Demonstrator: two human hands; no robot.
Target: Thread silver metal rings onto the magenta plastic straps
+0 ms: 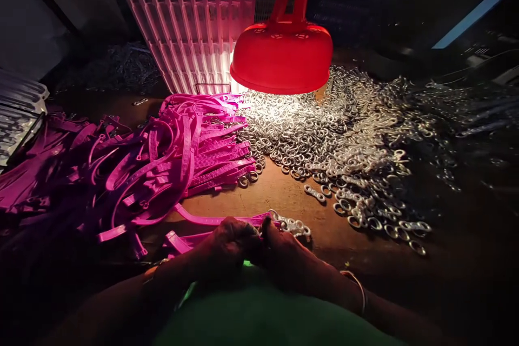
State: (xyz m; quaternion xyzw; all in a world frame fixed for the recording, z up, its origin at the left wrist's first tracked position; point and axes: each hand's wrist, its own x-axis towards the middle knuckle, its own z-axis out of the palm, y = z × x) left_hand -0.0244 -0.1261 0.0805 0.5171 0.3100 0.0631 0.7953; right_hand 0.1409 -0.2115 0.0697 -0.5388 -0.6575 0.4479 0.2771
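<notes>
Close together at the table's near edge, my two hands meet with fingers pinched. A pink strap [211, 220] runs from the pile on the left to just above my fingers. Its end lies by a metal ring and several silver links [298, 227], just beyond my right hand [284, 251]. My left hand [233, 240] is closed at the strap, with its fingertips in shadow. Both hands are dark, so the exact spot each one grips is hard to make out. A folded piece of pink strap [178, 242] rests left of my left hand.
A large heap of pink straps [186, 151] covers the left side. Silver rings and links [348, 140] spread over the centre and right of the wooden table [267, 189]. Low above them hangs a red lamp [281, 57]. A ribbed panel [194, 27] stands behind.
</notes>
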